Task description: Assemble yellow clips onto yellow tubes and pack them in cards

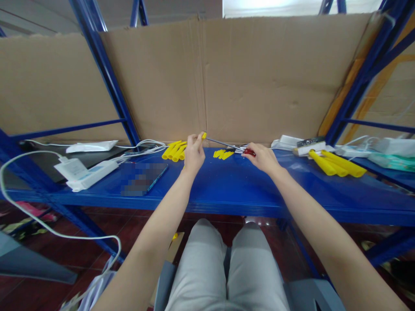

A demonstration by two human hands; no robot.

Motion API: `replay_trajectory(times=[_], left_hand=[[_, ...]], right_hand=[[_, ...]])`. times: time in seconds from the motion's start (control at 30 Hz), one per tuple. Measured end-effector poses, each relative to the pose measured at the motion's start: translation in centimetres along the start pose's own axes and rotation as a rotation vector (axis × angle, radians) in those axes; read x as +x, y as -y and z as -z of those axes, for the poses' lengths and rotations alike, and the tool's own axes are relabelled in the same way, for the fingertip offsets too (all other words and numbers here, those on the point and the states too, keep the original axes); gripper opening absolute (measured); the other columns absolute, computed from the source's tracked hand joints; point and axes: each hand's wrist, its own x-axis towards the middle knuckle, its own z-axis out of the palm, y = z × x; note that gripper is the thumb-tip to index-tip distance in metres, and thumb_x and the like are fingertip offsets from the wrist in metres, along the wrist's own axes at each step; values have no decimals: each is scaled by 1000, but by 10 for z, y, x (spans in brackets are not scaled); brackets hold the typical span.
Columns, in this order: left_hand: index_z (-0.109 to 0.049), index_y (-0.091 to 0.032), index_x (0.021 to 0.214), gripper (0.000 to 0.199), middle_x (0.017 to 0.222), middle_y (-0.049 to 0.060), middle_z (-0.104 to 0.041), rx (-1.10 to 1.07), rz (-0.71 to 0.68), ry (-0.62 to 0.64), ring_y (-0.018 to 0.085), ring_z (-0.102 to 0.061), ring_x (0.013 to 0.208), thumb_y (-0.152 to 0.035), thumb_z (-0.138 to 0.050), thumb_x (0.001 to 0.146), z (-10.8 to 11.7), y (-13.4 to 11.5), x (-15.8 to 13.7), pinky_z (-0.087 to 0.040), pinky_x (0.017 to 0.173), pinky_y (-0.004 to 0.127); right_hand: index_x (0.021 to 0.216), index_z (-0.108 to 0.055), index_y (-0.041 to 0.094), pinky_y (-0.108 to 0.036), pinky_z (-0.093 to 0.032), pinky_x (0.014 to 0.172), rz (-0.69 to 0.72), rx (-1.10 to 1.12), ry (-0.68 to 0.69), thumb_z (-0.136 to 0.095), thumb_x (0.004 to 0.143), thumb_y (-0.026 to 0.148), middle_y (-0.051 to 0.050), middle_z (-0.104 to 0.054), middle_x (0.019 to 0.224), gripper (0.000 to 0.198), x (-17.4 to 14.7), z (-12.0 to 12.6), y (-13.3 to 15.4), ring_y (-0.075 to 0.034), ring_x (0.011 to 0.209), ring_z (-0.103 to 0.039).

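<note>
Pinched in the fingers of my left hand (195, 153) is a small yellow piece (204, 135); only its end shows above the fingertips. My right hand (262, 157) is closed round the red handle of a screwdriver (223, 143). The long metal shaft points left, and its tip is at or very near the yellow piece; whether it touches I cannot tell. Below the shaft lie several short yellow pieces (223, 154) on the blue shelf (233, 185). Longer yellow tubes (175, 151) lie side by side just left of my left hand.
Large yellow tapered tubes (337, 164) lean on a small box (309, 146) at the right. To the left are a power strip (92, 175) with a plugged-in charger, white cables and a blurred flat dark device (144, 179). Cardboard (259, 77) stands behind, between blue posts.
</note>
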Motion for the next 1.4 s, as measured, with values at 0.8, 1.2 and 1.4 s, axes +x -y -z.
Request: replay_trajectory(times=[0.8, 1.2, 1.4], left_hand=[[-59, -15, 123, 41, 110, 13, -56, -1, 20, -6, 20, -59, 98, -10, -44, 86, 1, -3, 0, -50, 87, 32], [-60, -21, 122, 42, 111, 12, -57, -19, 28, -2, 21, -58, 101, -13, -45, 85, 3, -2, 2, -50, 87, 30], [-61, -19, 122, 41, 110, 12, -56, -19, 25, 0, 21, -59, 99, -12, -45, 85, 3, -2, 2, -51, 86, 32]], right_hand=[[104, -55, 21, -29, -41, 62, -106, 108, 85, -56, 86, 41, -9, -71, 91, 27, -1, 3, 4, -25, 78, -66], [101, -58, 21, -29, -38, 63, -33, -13, 69, -50, 91, 43, -9, -72, 90, 26, -3, 2, 2, -26, 83, -67], [106, -58, 20, -29, -39, 64, -51, -33, 106, -46, 94, 43, -10, -73, 94, 29, -2, 4, 4, -26, 86, -67]])
